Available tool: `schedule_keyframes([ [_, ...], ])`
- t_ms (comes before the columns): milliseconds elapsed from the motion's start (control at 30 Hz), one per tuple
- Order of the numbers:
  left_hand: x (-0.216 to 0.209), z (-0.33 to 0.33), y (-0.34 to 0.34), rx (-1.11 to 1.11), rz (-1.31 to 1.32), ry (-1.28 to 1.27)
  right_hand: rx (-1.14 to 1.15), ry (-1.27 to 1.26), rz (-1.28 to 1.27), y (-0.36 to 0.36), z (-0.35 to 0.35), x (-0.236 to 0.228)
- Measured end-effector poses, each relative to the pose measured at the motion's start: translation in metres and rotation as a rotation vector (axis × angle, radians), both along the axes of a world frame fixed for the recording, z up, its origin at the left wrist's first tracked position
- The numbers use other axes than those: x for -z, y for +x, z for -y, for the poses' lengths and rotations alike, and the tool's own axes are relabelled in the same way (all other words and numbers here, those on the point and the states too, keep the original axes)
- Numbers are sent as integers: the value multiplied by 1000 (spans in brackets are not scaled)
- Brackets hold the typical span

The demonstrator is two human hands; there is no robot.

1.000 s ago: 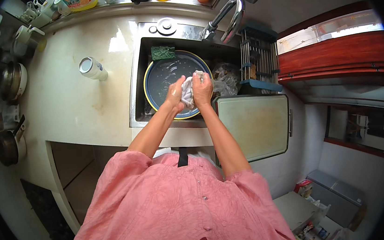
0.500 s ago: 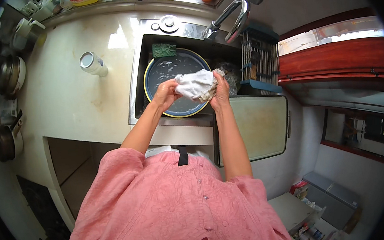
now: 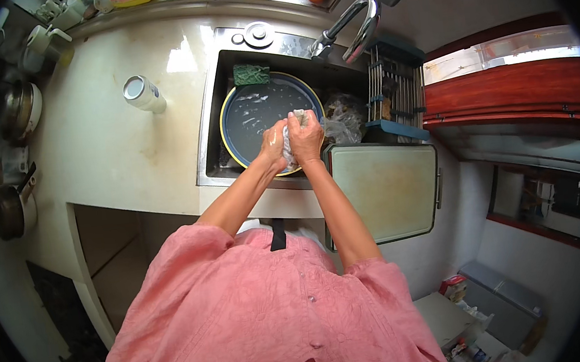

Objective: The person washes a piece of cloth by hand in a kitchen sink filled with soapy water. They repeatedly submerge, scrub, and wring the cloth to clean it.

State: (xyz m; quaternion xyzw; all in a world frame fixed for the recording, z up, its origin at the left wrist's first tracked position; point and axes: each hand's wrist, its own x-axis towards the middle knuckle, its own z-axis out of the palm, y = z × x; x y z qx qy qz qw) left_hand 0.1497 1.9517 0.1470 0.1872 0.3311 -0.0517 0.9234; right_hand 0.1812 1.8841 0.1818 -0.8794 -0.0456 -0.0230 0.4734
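The fingers [image 3: 294,123] of both bare hands are closed tightly on a crumpled white cloth with a greyish-beige part [image 3: 289,154]; it is bunched between the palms, and its exact folds are hidden. The left hand [image 3: 272,149] presses on the cloth from the left, its back wet; the right hand [image 3: 308,139] is clenched round its upper end, from which a beige tuft protrudes. Cloth and hands are held over the near right part of a round, blue-grey basin with a yellow rim [image 3: 226,127], containing cloudy water with pale streaks. The basin sits in a rectangular stainless-steel sink [image 3: 209,179]. A green rectangular scouring sponge [image 3: 251,74] is at the basin's far left edge. A crumpled clear plastic bag [image 3: 345,123] lies just right of the basin, and beyond it a metal-barred rack with blue-grey ends [image 3: 397,88] spans the sink's right side. A curved chrome tap [image 3: 340,25] rises from the far ledge, near a round silver-coloured disc [image 3: 259,34]. A pale-green, dark-edged board [image 3: 386,188] lies right of the right forearm. On the cream worktop [image 3: 113,143], well left of the sink, stands a clear, pale-lidded jar [image 3: 145,95].
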Motion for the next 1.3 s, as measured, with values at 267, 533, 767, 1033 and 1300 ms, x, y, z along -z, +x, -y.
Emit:
schedule_keyframes([
  [267, 12, -17, 6, 121, 17, -14, -77, 4, 40, -18, -15, 10],
  [533, 14, -5, 14, 81, -38, 107, 22, -26, -2, 1, 1, 7],
  [767, -2, -11, 6, 185, -45, -53, 52, -83, -21, -4, -3, 16],
  [1033, -10, -48, 3, 382, 92, 367, 233, 722, -426, 18, 17, 34],
  [1300, -13, -87, 1, 925, 438, 890, 323, 1005, -770, 40, 48, 27],
])
